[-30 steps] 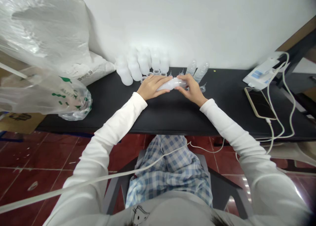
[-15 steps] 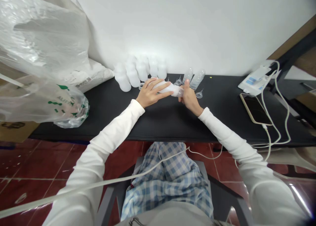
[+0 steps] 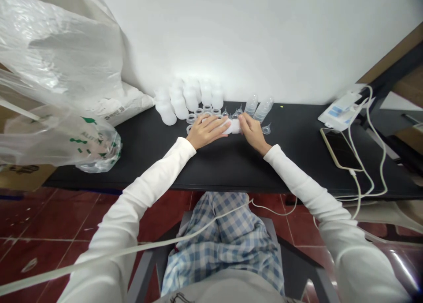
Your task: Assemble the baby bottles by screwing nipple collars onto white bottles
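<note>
A white baby bottle (image 3: 234, 126) lies sideways between my hands, just above or on the black table. My left hand (image 3: 205, 132) is wrapped over its body, fingers pointing right. At the bottle's right end, my right hand (image 3: 253, 132) grips it and covers the clear cap there. Behind my hands are several white rings (image 3: 191, 118) and clear nipples (image 3: 239, 112). One more nipple (image 3: 266, 129) sits right of my right hand. Stacks of clear caps (image 3: 263, 110) lean near the wall. White bottles (image 3: 179, 103) stand grouped at the back left.
Plastic bags (image 3: 95, 137) and a white parcel (image 3: 124, 106) fill the left side. At the right, a phone (image 3: 341, 148) with a plugged-in cable (image 3: 383, 162) lies beside a white packet (image 3: 342, 110). Another cable (image 3: 132, 247) crosses over my lap. The table's front edge is near my knees.
The bottle has gone from tilted to nearly level. My right thumb, raised before, now lies along the bottle's end. More of the rings behind my left hand show now.
</note>
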Available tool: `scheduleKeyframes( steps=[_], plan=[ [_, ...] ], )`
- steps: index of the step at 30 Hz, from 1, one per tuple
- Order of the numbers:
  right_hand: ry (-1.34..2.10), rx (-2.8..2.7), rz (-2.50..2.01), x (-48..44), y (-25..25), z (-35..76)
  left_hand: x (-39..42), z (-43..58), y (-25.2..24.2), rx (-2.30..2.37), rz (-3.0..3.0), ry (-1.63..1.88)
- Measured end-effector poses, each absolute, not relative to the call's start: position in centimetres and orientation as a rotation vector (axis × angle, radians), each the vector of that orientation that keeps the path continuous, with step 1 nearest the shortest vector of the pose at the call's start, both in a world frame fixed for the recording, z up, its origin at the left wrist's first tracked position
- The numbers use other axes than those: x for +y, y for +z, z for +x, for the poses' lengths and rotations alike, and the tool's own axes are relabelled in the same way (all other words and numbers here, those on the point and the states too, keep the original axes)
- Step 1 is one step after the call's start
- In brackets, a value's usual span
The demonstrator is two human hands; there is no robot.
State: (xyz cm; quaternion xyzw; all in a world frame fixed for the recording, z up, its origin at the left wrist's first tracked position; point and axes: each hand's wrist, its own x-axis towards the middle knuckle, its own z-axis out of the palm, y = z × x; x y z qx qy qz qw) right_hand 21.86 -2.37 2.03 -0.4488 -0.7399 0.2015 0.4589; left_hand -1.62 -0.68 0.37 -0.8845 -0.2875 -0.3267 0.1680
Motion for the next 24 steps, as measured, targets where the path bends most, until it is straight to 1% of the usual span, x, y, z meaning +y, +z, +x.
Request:
scheduleKeyframes(
  steps=[3, 7, 9, 11, 13, 16, 19, 24],
  plan=[
    [0.718, -1.780, -1.266, -2.1, 2.0, 21.8, -0.5, -1.4, 0.0, -0.727, -2.548, -0.934],
    [1.049, -1.772, -1.247, -1.5, 1.7, 22.3, -0.2, -1.6, 0.1, -0.720, -2.605, -0.962],
    [0.990, -1.756, -1.207, -1.6, 2.0, 22.5, -0.1, -1.7, 0.3, -0.774, -2.593, -0.951],
    [0.758, -1.801, -1.109, -1.8, 2.4, 22.7, -0.2, -1.9, 0.4, -0.829, -2.588, -0.949],
    [0.502, -1.957, -0.940, -2.0, 2.8, 23.0, -0.4, -2.0, 0.5, -0.874, -2.598, -0.981],
    [0.305, -2.196, -0.759, -2.1, 2.6, 23.3, -0.8, -2.1, 0.6, -0.890, -2.609, -1.032],
    [0.321, -2.135, -0.774, -2.1, 2.0, 23.2, -1.1, -2.0, 0.8, -0.899, -2.600, -1.046],
    [0.516, -1.904, -0.923, -2.6, 1.9, 22.4, -1.6, -1.3, 0.7, -0.849, -2.596, -1.036]
  ],
)
